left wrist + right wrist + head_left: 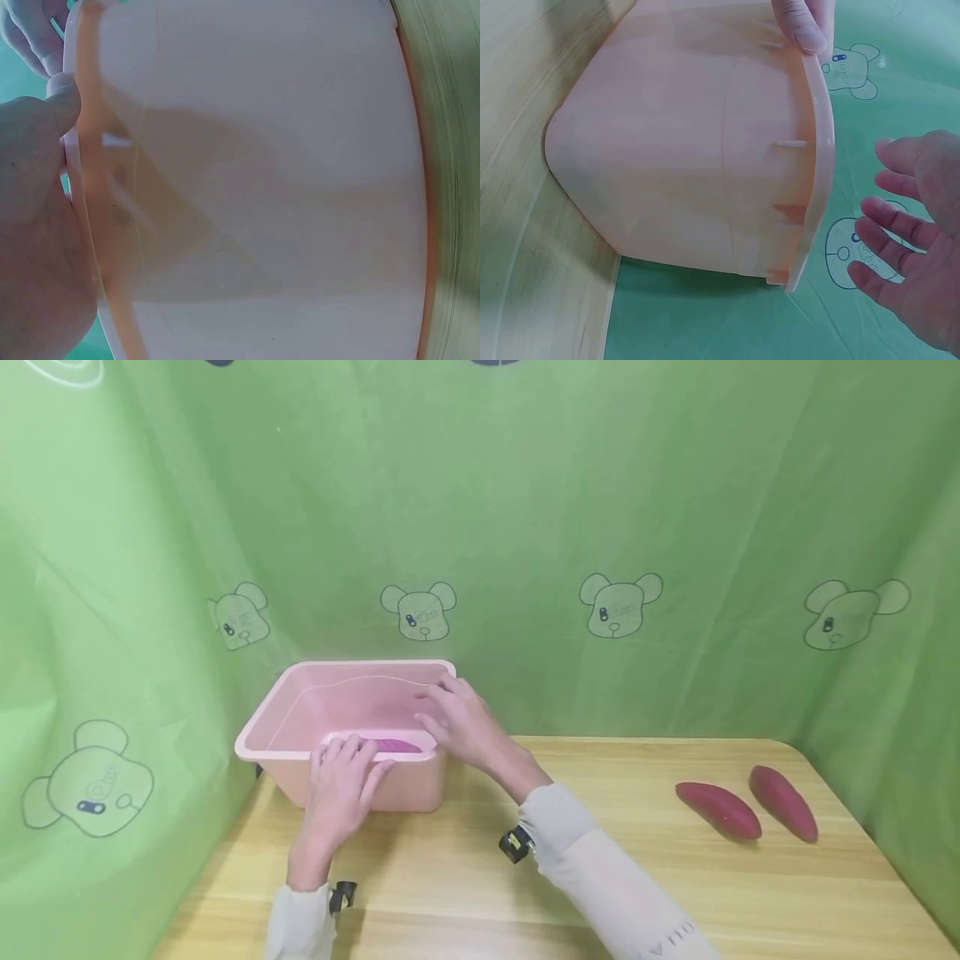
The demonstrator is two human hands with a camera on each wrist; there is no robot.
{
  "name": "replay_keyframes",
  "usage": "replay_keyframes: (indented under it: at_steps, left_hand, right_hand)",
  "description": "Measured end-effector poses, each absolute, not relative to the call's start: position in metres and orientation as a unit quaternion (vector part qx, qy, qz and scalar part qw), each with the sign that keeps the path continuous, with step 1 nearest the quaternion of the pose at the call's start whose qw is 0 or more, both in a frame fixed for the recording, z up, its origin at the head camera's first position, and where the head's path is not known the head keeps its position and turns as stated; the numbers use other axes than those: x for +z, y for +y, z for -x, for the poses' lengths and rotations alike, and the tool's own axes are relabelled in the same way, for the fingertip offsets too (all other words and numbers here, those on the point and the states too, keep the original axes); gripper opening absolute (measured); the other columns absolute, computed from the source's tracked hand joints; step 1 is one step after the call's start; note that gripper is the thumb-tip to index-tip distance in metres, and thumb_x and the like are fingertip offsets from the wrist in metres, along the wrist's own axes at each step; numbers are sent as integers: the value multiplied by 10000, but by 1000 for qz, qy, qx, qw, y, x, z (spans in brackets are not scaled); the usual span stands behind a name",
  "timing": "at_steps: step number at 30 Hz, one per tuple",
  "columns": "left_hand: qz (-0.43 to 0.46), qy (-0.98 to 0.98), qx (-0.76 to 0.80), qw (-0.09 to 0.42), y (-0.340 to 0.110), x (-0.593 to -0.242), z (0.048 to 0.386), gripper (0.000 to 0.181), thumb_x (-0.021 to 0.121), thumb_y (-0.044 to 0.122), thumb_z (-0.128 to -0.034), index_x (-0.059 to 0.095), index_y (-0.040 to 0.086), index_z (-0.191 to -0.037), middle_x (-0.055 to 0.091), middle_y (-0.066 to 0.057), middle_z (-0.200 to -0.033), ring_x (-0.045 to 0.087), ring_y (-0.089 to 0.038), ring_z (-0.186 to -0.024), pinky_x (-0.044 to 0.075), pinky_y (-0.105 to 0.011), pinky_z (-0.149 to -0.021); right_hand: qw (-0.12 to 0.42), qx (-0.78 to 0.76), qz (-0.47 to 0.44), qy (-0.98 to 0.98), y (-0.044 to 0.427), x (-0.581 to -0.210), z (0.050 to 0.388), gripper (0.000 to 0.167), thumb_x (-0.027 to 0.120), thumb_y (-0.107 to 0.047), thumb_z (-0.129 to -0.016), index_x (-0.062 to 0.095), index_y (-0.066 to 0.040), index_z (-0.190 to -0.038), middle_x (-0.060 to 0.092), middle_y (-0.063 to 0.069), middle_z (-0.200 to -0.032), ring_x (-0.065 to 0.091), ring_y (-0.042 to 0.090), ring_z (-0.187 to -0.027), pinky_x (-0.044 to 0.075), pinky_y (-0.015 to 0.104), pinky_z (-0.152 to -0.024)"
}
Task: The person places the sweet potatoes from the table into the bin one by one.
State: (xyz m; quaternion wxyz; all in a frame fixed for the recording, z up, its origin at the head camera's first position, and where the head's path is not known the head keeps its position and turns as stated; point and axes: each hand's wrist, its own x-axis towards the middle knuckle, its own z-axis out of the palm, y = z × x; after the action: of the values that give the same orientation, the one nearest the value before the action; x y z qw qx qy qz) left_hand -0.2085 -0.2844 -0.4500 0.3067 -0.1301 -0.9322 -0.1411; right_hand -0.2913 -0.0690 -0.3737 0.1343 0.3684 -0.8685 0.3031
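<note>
Left hand (341,785): fingers curl over the near rim at the tub's six o'clock, thumb against the outer side, gripping the pink tub (408,787).
Right hand (465,727): fingers spread, loosely bent and empty, by the rim at three o'clock; the right wrist view shows a gap between them and it.
Steadying: a light, firm left hold should suffice; pressing down hard could tip the tub towards six.
Clearing the rim: the right fingers do best passing well above the wall, lest they knock it.
Purple tuber (397,746): lies inside the tub, towards five o'clock, partly hidden by the near rim.
Inner red tuber (720,810): on the bench (450,893), well apart from the tub, between its three and four o'clock.
Outer red tuber (783,803): just beside the inner one, at its three.
Picking up: both look smooth and likely to roll, so a pinch across the thick middle seems safest.
Green curtain (525,485): hangs behind at twelve.
</note>
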Motion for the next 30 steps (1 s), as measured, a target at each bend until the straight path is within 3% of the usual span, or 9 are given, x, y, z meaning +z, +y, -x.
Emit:
replay_keyframes:
  at_steps: [7, 19, 30]
  left_hand:
    - [126, -936, -138, 297, -285, -449, 209, 234, 602, 383, -1025, 599, 155, -976, 540, -33, -932, 492, -311, -943, 309, -543, -973]
    - [120, -939, -138, 292, -286, -447, 210, 247, 592, 391, -1030, 620, 145, -1024, 584, -59, -1000, 511, -319, -996, 316, -564, -985]
    - [119, -937, -147, 293, -285, -450, 209, 233, 615, 380, -1021, 624, 148, -1011, 600, -58, -1019, 507, -313, -996, 306, -562, -984]
  right_hand:
    - [168, 308, -381, -855, -55, -378, 284, 357, 701, -229, -991, 653, -85, -1314, 625, 73, -1205, 544, 177, -1017, 490, 346, -887]
    - [230, 331, -403, -822, -37, -381, 266, 337, 722, -162, -968, 665, -65, -1286, 637, 61, -1227, 573, 215, -1114, 487, 362, -959]
    - [231, 343, -391, -822, -18, -386, 249, 386, 692, -219, -992, 626, -87, -1348, 613, 60, -1305, 546, 203, -1169, 462, 395, -1016]
